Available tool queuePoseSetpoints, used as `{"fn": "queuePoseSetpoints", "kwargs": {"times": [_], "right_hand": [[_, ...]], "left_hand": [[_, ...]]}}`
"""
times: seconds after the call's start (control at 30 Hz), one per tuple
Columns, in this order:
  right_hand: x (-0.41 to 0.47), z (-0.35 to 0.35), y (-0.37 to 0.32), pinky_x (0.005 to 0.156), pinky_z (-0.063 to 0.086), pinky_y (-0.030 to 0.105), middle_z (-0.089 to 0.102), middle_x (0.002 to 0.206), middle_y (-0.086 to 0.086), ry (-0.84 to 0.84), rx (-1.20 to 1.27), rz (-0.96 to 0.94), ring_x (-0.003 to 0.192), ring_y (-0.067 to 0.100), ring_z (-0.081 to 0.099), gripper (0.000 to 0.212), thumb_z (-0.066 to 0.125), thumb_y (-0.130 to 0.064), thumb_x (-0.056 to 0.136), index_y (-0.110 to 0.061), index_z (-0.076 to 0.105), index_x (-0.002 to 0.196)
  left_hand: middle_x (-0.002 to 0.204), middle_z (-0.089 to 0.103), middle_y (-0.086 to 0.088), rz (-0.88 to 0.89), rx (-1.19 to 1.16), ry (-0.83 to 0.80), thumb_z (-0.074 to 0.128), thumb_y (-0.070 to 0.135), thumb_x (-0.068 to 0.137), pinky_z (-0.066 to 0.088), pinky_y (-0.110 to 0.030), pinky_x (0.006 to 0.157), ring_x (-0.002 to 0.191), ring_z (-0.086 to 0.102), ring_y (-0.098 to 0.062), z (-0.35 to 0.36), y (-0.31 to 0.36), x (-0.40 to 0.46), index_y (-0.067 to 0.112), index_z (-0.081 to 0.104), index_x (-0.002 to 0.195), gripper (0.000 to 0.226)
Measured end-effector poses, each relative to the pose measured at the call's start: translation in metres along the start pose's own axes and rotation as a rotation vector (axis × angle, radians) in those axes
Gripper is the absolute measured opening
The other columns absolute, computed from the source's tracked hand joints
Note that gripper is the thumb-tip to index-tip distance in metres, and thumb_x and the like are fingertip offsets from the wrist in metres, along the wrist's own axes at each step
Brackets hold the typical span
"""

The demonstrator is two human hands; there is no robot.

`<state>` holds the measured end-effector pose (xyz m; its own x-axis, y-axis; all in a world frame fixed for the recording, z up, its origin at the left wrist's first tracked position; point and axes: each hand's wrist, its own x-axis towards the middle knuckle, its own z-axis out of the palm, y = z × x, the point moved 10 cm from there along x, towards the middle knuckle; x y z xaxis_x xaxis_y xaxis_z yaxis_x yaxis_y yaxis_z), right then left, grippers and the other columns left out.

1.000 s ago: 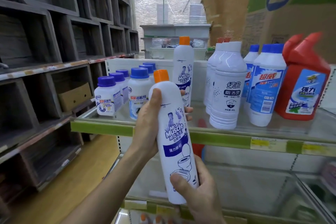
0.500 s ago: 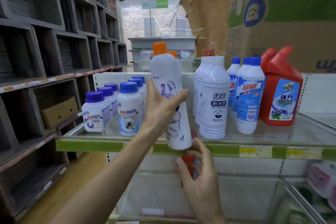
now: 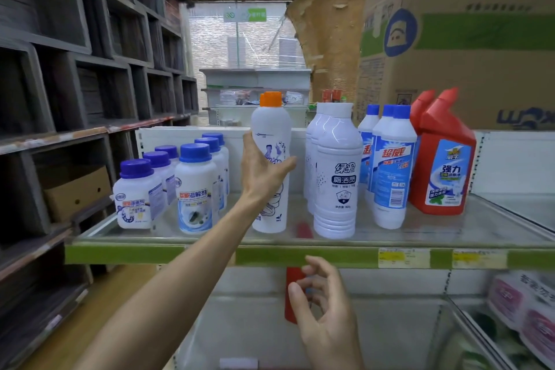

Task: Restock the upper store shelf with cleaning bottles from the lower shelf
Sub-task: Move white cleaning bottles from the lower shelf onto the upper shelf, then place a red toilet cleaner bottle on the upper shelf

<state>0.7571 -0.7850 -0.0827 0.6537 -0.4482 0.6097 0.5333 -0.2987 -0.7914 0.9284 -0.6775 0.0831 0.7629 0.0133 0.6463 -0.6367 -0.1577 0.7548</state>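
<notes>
A tall white bottle with an orange cap stands upright on the upper glass shelf, between the blue-capped jars and the white bottles. My left hand grips its middle, thumb on the right side. A second orange cap shows just behind it. My right hand hangs below the shelf's green edge with fingers loosely curled and holds nothing. Behind that hand a red bottle stands on the lower shelf, partly hidden.
Several blue-capped white jars fill the shelf's left. White bottles, blue-labelled bottles and red bottles stand to the right. A cardboard box sits behind. Dark wooden cubbies line the left. Pink packs lie lower right.
My left hand carried the orange-capped bottle up and forward and set it upright on the upper shelf. My right hand let go of its base and dropped below the shelf edge.
</notes>
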Motion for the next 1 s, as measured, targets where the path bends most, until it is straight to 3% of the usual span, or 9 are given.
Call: {"fn": "queuePoseSetpoints", "kwargs": {"times": [0.2, 0.33, 0.47, 0.57, 0.63, 0.67, 0.77, 0.87, 1.0], "right_hand": [[-0.004, 0.005, 0.008, 0.071, 0.051, 0.013, 0.067, 0.098, -0.015, -0.025, -0.016, 0.018, 0.079, 0.013, 0.067, 0.043, 0.069, -0.024, 0.072, -0.054, 0.062, 0.102], [-0.008, 0.008, 0.016, 0.073, 0.052, 0.018, 0.067, 0.098, -0.015, -0.060, -0.020, 0.052, 0.082, 0.014, 0.068, 0.038, 0.069, -0.026, 0.076, -0.052, 0.062, 0.102], [-0.014, 0.011, 0.020, 0.075, 0.049, 0.011, 0.069, 0.094, -0.014, -0.091, -0.048, 0.059, 0.086, 0.012, 0.069, 0.034, 0.069, -0.024, 0.079, -0.046, 0.063, 0.103], [-0.021, 0.008, 0.030, 0.076, 0.050, 0.012, 0.071, 0.091, -0.011, -0.110, -0.093, 0.085, 0.084, 0.012, 0.069, 0.030, 0.071, -0.022, 0.081, -0.043, 0.065, 0.102], [-0.027, 0.002, 0.039, 0.075, 0.052, 0.016, 0.071, 0.088, -0.010, -0.131, -0.129, 0.117, 0.082, 0.011, 0.069, 0.029, 0.073, -0.015, 0.086, -0.039, 0.066, 0.099], [-0.030, -0.002, 0.045, 0.075, 0.053, 0.018, 0.071, 0.088, -0.010, -0.144, -0.147, 0.139, 0.082, 0.011, 0.068, 0.027, 0.072, -0.013, 0.088, -0.037, 0.067, 0.098], [-0.037, -0.013, 0.060, 0.077, 0.055, 0.024, 0.071, 0.089, -0.012, -0.174, -0.197, 0.218, 0.086, 0.011, 0.068, 0.013, 0.069, -0.019, 0.092, -0.031, 0.068, 0.097], [-0.041, -0.025, 0.074, 0.076, 0.054, 0.021, 0.070, 0.090, -0.015, -0.178, -0.251, 0.276, 0.087, 0.007, 0.067, 0.010, 0.066, -0.021, 0.093, -0.030, 0.067, 0.095], [-0.048, -0.035, 0.096, 0.074, 0.054, 0.018, 0.070, 0.087, -0.015, -0.192, -0.294, 0.339, 0.085, 0.002, 0.066, 0.010, 0.065, -0.022, 0.094, -0.031, 0.067, 0.095]], "left_hand": [[0.107, 0.053, -0.008, 0.002, 0.077, 0.044, 0.082, 0.029, 0.064, 0.057, -0.047, 0.083, 0.099, 0.059, -0.029, -0.006, -0.005, 0.004, 0.021, 0.037, 0.110, 0.065], [0.109, 0.040, -0.003, 0.025, 0.111, 0.016, 0.083, 0.026, 0.067, 0.051, -0.041, 0.092, 0.109, 0.047, -0.025, -0.003, -0.003, 0.001, 0.013, 0.038, 0.127, 0.076], [0.119, 0.040, -0.005, -0.010, 0.108, -0.026, 0.085, 0.031, 0.069, 0.046, -0.044, 0.104, 0.117, 0.044, -0.024, -0.003, -0.011, -0.006, 0.018, 0.034, 0.140, 0.089], [0.137, 0.036, -0.005, -0.013, 0.091, -0.053, 0.082, 0.030, 0.078, 0.035, -0.025, 0.112, 0.129, 0.040, -0.018, -0.012, -0.013, -0.029, 0.024, 0.021, 0.156, 0.100], [0.140, 0.035, -0.001, 0.055, 0.078, -0.031, 0.076, 0.027, 0.087, 0.032, -0.006, 0.104, 0.126, 0.042, -0.008, -0.026, -0.005, -0.057, 0.024, 0.021, 0.157, 0.089], [0.138, 0.040, 0.001, 0.107, 0.049, -0.012, 0.073, 0.024, 0.090, 0.035, -0.007, 0.103, 0.123, 0.047, -0.007, -0.034, -0.001, -0.074, 0.022, 0.030, 0.154, 0.077], [0.118, 0.060, -0.006, 0.180, -0.103, -0.012, 0.064, 0.014, 0.096, 0.049, -0.029, 0.097, 0.109, 0.061, -0.019, -0.054, -0.007, -0.129, 0.011, 0.053, 0.132, 0.039], [0.097, 0.063, -0.008, 0.075, -0.171, -0.074, 0.060, 0.012, 0.095, 0.053, -0.032, 0.083, 0.091, 0.064, -0.026, -0.057, -0.042, -0.172, 0.015, 0.060, 0.114, 0.020], [0.085, 0.064, -0.010, -0.175, -0.153, -0.144, 0.060, 0.008, 0.098, 0.057, -0.036, 0.076, 0.081, 0.066, -0.025, -0.047, -0.115, -0.212, 0.018, 0.064, 0.109, 0.016]]}}
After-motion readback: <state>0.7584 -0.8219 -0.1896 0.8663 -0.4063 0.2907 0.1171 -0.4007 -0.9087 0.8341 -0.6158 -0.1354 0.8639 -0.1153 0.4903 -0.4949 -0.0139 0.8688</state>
